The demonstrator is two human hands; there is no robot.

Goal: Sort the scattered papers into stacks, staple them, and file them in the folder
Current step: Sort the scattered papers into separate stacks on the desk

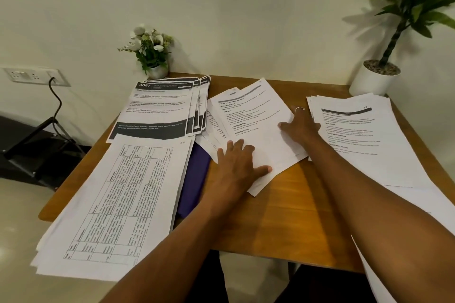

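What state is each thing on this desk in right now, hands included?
Middle pile of white printed papers: loose, fanned, skewed.
Left hand: flat, pressing that pile.
Right hand: flat on its right edge.
Black-banded white sheets: stacked, fanned.
Table-printed paper stack: overhanging the wooden desk.
Purple folder: partly covered by papers.

Four lots of printed paper are laid out on the table [283,216]. A gridded stack [118,204] is set at the near left, overhanging the table's edge. Behind it a dark-banded stack [157,110] is seen, fanned out and headed "3087". A middle pile [253,115], loose and tilted, is spread at the centre, and a text stack [364,135] is placed at the right. A purple folder [194,179] is partly covered by the gridded stack and the middle pile.
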